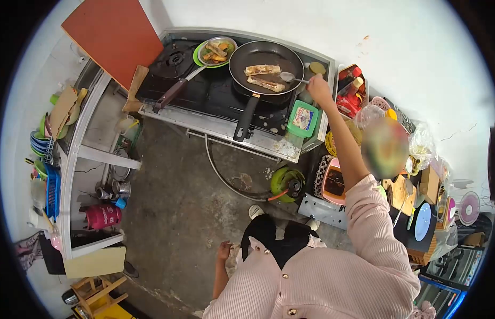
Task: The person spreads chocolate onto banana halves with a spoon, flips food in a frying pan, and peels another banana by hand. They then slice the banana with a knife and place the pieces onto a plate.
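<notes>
My right hand (pixel 320 89) is closed around the handle of a metal spoon (pixel 287 77). The spoon's bowl is over the black frying pan (pixel 263 56), close to two long, browned rolls of food (pixel 263 69) lying in it. The pan sits on the stove (pixel 215 93) with its black handle toward me. To its left, a strainer with a dark handle (pixel 186 85) holds several fried pieces (pixel 216 51) above a green plate. Low at my side hangs my left hand (pixel 224 251), away from the stove, its fingers loosely apart with nothing visible in them.
A green tub (pixel 302 118) stands at the stove's front right corner. Red bottles (pixel 351 95) and a pink container of dark liquid (pixel 334 181) are to the right. A green gas cylinder (pixel 288 183) with a hose is on the floor. A shelf (pixel 80 159) stands at left.
</notes>
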Motion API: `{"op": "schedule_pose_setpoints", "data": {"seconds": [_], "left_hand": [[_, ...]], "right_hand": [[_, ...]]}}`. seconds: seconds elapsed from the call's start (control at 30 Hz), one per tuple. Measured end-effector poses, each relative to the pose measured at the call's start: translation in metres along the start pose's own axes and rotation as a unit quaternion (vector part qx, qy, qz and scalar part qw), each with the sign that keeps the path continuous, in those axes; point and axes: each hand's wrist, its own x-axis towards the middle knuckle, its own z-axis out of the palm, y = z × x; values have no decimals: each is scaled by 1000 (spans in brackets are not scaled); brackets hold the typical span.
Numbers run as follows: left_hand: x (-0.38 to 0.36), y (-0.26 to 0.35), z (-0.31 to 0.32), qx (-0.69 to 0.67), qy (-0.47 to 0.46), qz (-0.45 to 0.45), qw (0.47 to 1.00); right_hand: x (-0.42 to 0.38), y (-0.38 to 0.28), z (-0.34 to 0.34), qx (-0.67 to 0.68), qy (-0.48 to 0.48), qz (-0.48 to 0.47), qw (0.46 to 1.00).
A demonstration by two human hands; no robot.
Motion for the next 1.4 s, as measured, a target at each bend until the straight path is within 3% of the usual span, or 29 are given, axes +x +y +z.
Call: {"op": "schedule_pose_setpoints", "data": {"seconds": [0.2, 0.33, 0.47, 0.5, 0.57, 0.63, 0.73, 0.8, 0.87, 0.93, 1.0, 1.07, 1.17, 1.27, 1.4], "left_hand": [[3, -4, 0, -10, -21, 26, 999], [13, -18, -1, -34, -10, 13, 999], [7, -15, -1, -36, -25, 24, 999], [7, -16, 0, -36, -24, 24, 999], [8, -18, 0, -45, -19, 9, 999], [2, -10, 2, -46, -8, 0, 999], [-2, -2, 6, -16, -1, -13, 1000], [-1, -1, 7, -21, -4, -18, 1000], [1, -4, 6, -21, -13, -14, 1000], [6, -9, 5, 1, -16, -16, 1000], [5, -9, 6, 4, -16, -13, 1000], [-5, 6, 7, -14, -9, -4, 1000], [9, -18, 4, -43, -18, 47, 998], [6, 1, 7, -2, -1, -12, 1000], [7, 1, 9, -11, 1, -14, 1000]], "right_hand": [[-3, 0, -4, 2, 7, -33, 999], [6, 16, 4, 44, -77, -6, 996], [3, 8, 8, -11, -37, -32, 999], [4, 7, 9, 39, -69, -29, 996], [3, 8, 4, -56, -99, -106, 988], [4, 13, 11, -49, -59, -83, 994], [6, 14, 16, -47, -88, -35, 994], [5, 17, 13, -109, -95, -111, 983], [2, 16, 17, -48, -43, -56, 996], [4, 18, 14, -97, -110, -134, 980], [0, 17, 11, -95, -76, -150, 981], [-15, -6, 4, -40, 60, -107, 992], [-17, -11, -1, -120, 65, -177, 975], [-27, -32, -19, -152, 52, -182, 970], [-33, -30, -18, -133, 84, -225, 962]]}}
